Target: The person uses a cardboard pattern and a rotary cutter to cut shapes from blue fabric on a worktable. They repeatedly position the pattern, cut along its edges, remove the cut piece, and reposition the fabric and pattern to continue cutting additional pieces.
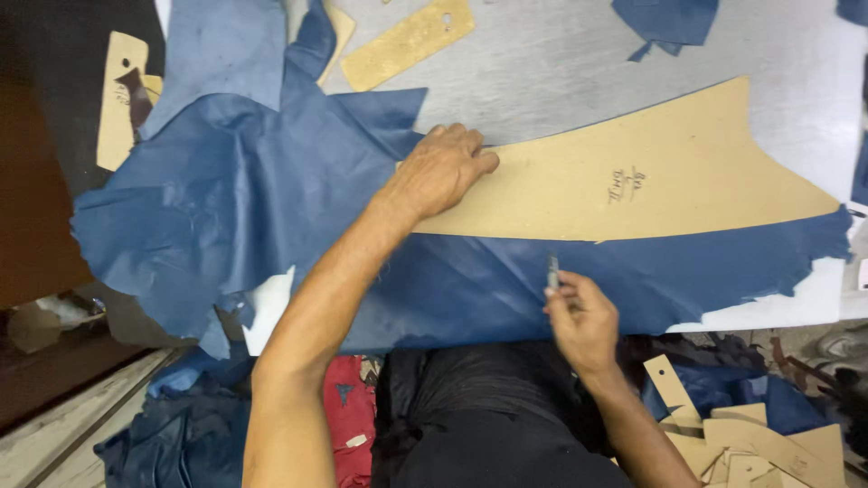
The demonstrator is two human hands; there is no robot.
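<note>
A large tan cardboard pattern (633, 181) is being pressed flat onto a blue leather hide (271, 208) by the left hand (443, 167), whose fingers are lying together, palm down, on the pattern's left end. The hide is being spread across the grey table (579, 63), with its left part hanging crumpled over the table's edge. A small metal-tipped tool (552, 271) is being gripped upright in the closed fingers of the right hand (583, 321), its tip being held at the pattern's near edge, roughly at mid-length.

Only the left end of the pattern is being weighted, so the far right end may pivot or lift if the tool is dragged hard against the edge, and the traced line would then wander. The overhanging hide could be pulling the leather leftward, so the sheet may creep beneath the pattern. Wrinkles near the left hand may distort the outline. A slip of the tool over the edge could score the pattern or the leather's face.
</note>
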